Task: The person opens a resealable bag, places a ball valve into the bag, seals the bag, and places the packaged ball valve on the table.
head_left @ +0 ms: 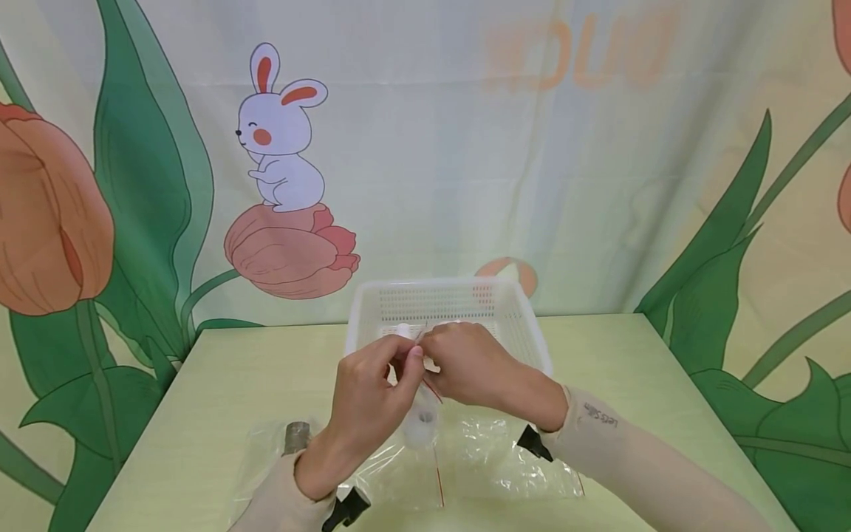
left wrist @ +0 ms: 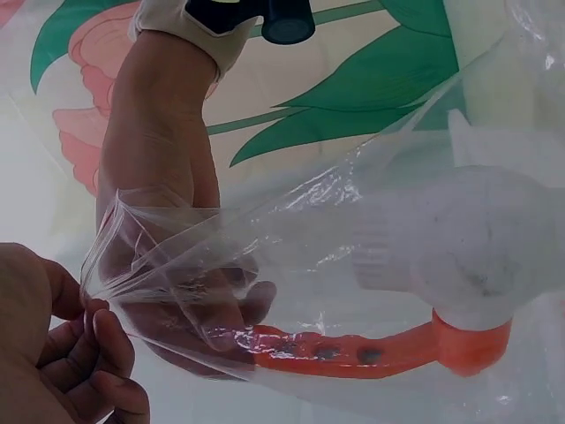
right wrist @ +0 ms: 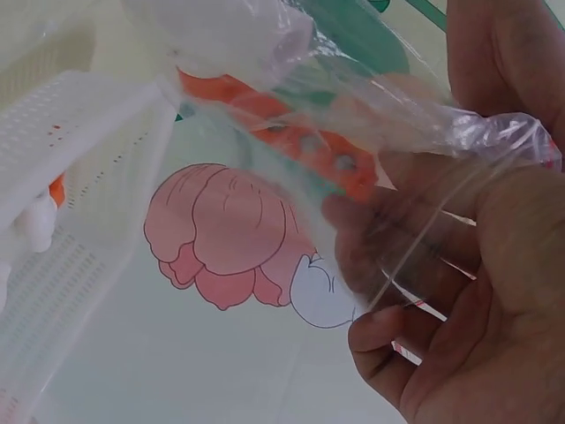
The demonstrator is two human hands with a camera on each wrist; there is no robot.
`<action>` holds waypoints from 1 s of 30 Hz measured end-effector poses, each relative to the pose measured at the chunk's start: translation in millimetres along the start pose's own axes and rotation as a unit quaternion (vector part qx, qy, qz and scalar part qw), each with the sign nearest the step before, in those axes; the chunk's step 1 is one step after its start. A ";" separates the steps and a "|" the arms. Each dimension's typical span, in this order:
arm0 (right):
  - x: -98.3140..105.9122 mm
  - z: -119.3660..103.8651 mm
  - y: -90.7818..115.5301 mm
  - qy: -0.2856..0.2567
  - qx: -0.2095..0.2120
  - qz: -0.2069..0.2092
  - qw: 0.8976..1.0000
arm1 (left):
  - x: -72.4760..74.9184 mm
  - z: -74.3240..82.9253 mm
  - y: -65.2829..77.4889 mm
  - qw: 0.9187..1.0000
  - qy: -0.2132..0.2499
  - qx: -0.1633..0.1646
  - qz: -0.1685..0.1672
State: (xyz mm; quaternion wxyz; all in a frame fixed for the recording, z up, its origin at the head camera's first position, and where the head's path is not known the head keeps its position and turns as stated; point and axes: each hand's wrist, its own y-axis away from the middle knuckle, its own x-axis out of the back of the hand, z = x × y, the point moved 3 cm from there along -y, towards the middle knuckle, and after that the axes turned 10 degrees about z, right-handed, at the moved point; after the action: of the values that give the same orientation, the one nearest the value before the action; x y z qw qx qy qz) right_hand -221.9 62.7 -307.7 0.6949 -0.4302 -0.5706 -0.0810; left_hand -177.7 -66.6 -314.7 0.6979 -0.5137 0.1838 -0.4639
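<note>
A white plastic ball valve with an orange lever handle hangs inside a clear plastic bag. In the head view its white body shows below the hands, above the table. My left hand pinches the gathered edge of this bag between thumb and fingers. Close against it, my right hand grips the bag's upper edge, fingers curled. The right wrist view shows the bag's film over the fingers of my right hand. A red strip runs along the bag beneath the hands.
Behind the hands stands a white perforated basket, with white and orange pieces in it. Clear bags with red strips lie on the table. A dark grey cylindrical piece sits beside my left wrist. A printed curtain hangs behind.
</note>
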 end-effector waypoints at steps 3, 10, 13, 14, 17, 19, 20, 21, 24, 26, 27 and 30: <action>6.1 1.0 0.2 -0.009 0.011 0.014 1.000 | 0.3 -1.2 -0.4 1.000 0.006 0.008 -0.004; 25.7 3.1 -0.7 -0.023 0.008 0.037 0.999 | 0.9 -4.0 -4.1 0.999 0.021 0.030 -0.013; 35.6 4.1 -0.9 -0.031 0.007 0.056 0.998 | 1.5 -3.9 -5.2 0.999 0.024 0.038 -0.015; 38.9 4.7 -0.7 -0.035 0.009 0.066 0.997 | 1.4 -4.1 -5.4 0.999 0.024 0.041 -0.016; 49.1 6.8 0.3 -0.053 0.012 0.107 0.993 | 1.0 -4.6 -6.3 0.998 0.025 0.051 -0.015; 55.4 7.8 2.2 -0.063 0.010 0.135 0.989 | 0.9 -4.8 -6.9 0.998 0.026 0.057 -0.014; 58.5 8.2 3.4 -0.070 0.008 0.144 0.987 | 0.9 -4.9 -7.3 0.998 0.027 0.059 -0.014; 61.6 8.2 4.6 -0.078 0.005 0.153 0.985 | 1.1 -4.9 -7.5 0.998 0.027 0.060 -0.013; 69.7 7.7 8.9 -0.094 -0.001 0.174 0.980 | 1.4 -5.8 -7.8 0.998 0.028 0.058 -0.009; 73.3 7.8 11.9 -0.097 -0.005 0.184 0.978 | 1.5 -6.6 -8.0 0.998 0.028 0.057 -0.005; 74.5 7.7 13.6 -0.095 -0.006 0.186 0.978 | 1.6 -6.9 -8.1 0.998 0.027 0.056 -0.003; 74.9 8.6 19.1 -0.087 -0.013 0.181 0.980 | 2.0 -7.2 -9.0 0.998 0.029 0.060 0.000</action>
State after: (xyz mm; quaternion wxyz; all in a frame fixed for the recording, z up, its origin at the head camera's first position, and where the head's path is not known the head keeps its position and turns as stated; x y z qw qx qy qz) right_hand -191.5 108.7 -253.0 0.6399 -0.5407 -0.5408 0.0761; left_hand -186.1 -72.6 -309.2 0.7218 -0.4572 0.1757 -0.4890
